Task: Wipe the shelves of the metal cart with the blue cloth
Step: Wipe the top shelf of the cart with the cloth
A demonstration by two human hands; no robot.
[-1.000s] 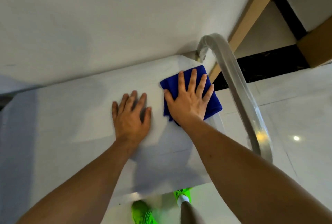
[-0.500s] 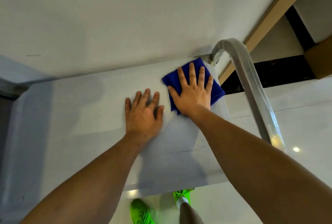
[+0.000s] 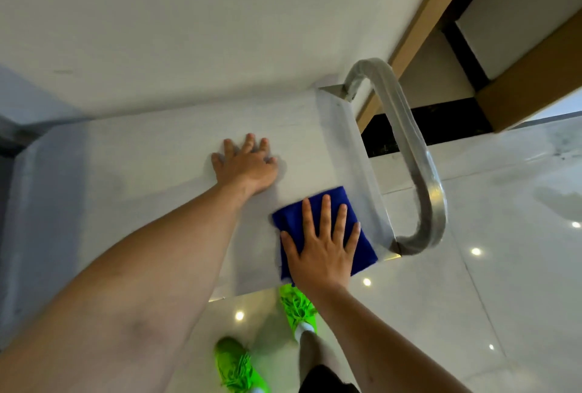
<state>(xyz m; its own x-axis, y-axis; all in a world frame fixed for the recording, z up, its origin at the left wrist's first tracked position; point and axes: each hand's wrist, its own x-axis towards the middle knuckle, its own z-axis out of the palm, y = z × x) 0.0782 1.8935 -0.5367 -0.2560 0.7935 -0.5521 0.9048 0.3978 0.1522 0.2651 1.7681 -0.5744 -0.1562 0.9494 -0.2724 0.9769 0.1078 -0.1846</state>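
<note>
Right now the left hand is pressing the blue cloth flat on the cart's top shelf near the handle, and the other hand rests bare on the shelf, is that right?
Not quite: the hands are swapped. In the head view the right hand presses the blue cloth flat on the top shelf near the handle, and the left hand rests bare on the shelf.

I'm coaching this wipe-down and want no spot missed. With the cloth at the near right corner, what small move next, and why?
Probably slide the blue cloth leftward along the shelf's near edge. The right hand presses it flat by the handle, and the left hand rests on bare shelf farther back.
</note>
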